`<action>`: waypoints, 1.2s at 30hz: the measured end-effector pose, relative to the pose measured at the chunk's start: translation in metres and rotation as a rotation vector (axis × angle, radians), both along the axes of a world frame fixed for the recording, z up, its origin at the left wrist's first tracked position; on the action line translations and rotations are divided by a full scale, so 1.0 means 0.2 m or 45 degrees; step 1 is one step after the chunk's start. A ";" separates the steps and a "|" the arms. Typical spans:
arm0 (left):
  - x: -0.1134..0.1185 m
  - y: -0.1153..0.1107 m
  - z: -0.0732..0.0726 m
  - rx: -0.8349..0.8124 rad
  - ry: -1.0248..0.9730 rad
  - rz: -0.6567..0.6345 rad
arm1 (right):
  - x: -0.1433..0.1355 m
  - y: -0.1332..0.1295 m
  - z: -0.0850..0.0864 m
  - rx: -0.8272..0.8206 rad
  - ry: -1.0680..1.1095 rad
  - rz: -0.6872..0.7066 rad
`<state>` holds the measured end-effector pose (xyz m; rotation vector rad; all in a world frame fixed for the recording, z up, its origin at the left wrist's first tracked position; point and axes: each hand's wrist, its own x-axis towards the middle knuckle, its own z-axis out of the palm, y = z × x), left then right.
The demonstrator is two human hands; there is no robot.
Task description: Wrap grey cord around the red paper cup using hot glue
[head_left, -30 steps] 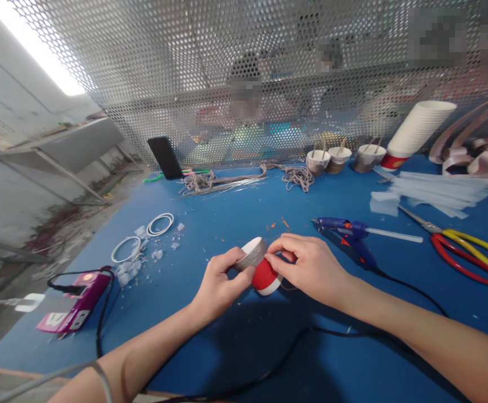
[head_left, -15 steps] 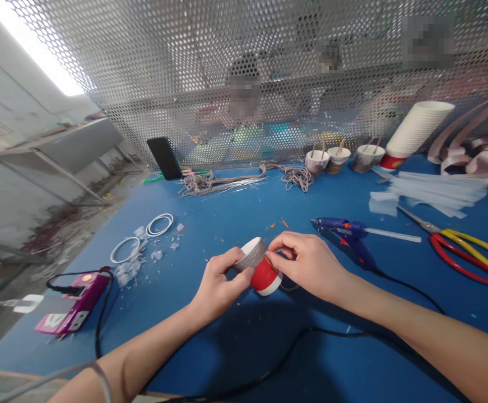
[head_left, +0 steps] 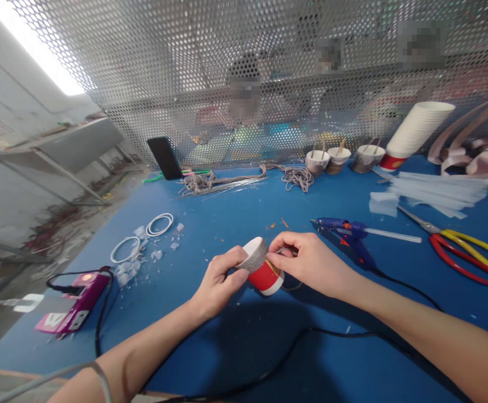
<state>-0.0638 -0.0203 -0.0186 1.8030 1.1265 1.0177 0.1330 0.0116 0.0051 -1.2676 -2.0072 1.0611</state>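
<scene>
I see the red-and-white paper cup (head_left: 266, 278) turned slightly, its grey-cord band (head_left: 257, 259) still under the fingers.
From my remote view, the left hand (head_left: 216, 284) grips the cup's banded upper part, thumb moved back a little, so more red and gold print shows. The cup tilts above the blue tabletop (head_left: 210, 215), between both hands. The right hand (head_left: 313, 262) pinches narrowly, a grey strand (head_left: 284, 250) showing at its fingers beside the cup. I judge that this small turn carries the wrapping further around the wall.
</scene>
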 end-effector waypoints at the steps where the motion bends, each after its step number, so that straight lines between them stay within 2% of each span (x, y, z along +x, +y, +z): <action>1: 0.00 0.00 0.00 -0.035 -0.006 0.012 | 0.00 0.00 0.00 0.012 -0.005 0.005; 5: 0.01 0.00 0.01 -0.173 -0.005 0.086 | 0.00 -0.01 0.00 0.073 -0.015 0.010; 8: 0.01 0.01 0.01 -0.255 -0.066 0.082 | 0.01 0.00 0.00 0.128 -0.031 -0.010; 16: 0.03 0.02 0.01 -0.496 -0.209 0.049 | 0.00 -0.01 -0.02 0.484 -0.175 0.011; 23: 0.06 0.00 0.05 -0.429 -0.149 0.112 | 0.01 -0.01 -0.02 0.539 -0.206 0.044; 31: 0.08 -0.01 0.02 -0.243 -0.056 0.254 | 0.01 -0.02 -0.01 0.608 -0.214 0.058; 36: 0.09 -0.01 0.03 -0.177 -0.009 0.247 | 0.02 -0.02 -0.02 0.643 -0.243 0.085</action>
